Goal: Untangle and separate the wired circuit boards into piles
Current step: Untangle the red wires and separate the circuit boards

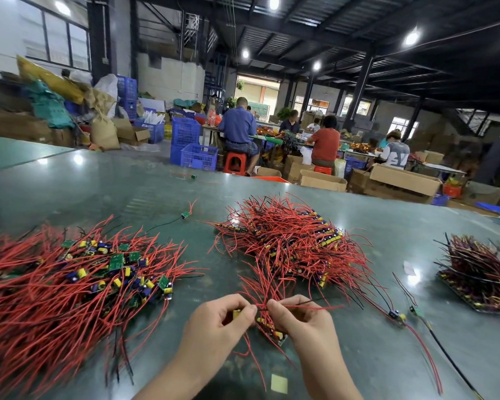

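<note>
A big tangled heap of small green circuit boards with red and black wires [78,281] lies at the left of the green table [127,186]. A stacked pile of wired boards [289,241] sits in the middle, another pile [479,272] at the right. My left hand [223,321] pinches a board with a yellow part near the table's front. My right hand [298,316] pinches red wires of a small bunch of boards [272,330] held between both hands, its wires fanning up toward the middle pile.
Loose wired boards lie at the right front [399,316] and further back [185,215]. A yellow paper scrap [279,383] lies near the front edge. Beyond the table stand blue crates [198,155], cardboard boxes [404,179] and seated people [240,125].
</note>
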Demonstrator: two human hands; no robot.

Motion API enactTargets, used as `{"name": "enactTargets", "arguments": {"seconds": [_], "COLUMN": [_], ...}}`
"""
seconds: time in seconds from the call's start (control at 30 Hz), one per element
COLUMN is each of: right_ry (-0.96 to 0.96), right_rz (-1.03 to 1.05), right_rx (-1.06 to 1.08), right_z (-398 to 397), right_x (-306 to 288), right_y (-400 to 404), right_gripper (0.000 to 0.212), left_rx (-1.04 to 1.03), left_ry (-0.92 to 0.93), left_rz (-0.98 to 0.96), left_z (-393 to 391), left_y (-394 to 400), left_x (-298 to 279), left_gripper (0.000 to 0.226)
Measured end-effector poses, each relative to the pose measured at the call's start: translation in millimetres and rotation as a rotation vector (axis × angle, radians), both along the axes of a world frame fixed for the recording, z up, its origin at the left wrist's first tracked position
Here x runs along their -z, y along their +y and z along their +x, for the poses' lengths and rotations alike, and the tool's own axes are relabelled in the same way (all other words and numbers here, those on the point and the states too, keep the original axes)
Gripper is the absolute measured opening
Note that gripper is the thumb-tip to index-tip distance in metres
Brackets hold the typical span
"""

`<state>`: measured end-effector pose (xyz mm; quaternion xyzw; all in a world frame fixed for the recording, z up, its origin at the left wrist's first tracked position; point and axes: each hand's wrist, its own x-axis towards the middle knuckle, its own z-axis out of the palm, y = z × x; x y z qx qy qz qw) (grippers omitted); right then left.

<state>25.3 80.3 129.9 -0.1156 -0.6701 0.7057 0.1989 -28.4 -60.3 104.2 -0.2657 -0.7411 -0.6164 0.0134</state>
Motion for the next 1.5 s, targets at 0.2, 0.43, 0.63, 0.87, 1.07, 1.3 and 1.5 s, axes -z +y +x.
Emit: {"name": "enactTargets", "arguments": {"seconds": [0.2, 0.43, 0.63, 0.87, 1.07, 1.3, 1.5], "right_ry": [0.04, 0.059, 0.083, 0.155, 0.105, 0.101, 0.157], "right_rz": [-0.056, 0.059, 0.173, 0.171, -0.019, -0.004, 0.258], "right_rx": [-0.096, -0.065, -0.019, -0.01, 0.025, 0.082, 0.122], "right_z": [1, 1, 2, 4, 1, 0, 2], "right_x": [-2, 1, 1, -4, 4, 3, 6], "right_y": [-5, -9, -11, 1, -2, -2, -6], "right_gripper": [0.017, 0.024, 0.027, 0.024, 0.019, 0.011, 0.018], "left_rx": [0.087, -0.082, -0.303, 0.0, -0.224, -0.367, -0.468], "left_ry": [-0.072, 0.118, 0.45, 0.161, 0.544, 0.716, 0.481], "left_rz": [-0.08, -0.198, -0.393, -0.227, -0.408, -0.514, -0.546], "left_z": [-11, -6, 2, -3, -1, 0, -4], "left_y": [-4, -5, -9, -11, -14, -7, -11], "left_x": [4, 2, -6, -14, -16, -5, -6], "left_gripper": [0.043, 0.039, 0.033, 0.018, 0.016, 0.028, 0.029]}}
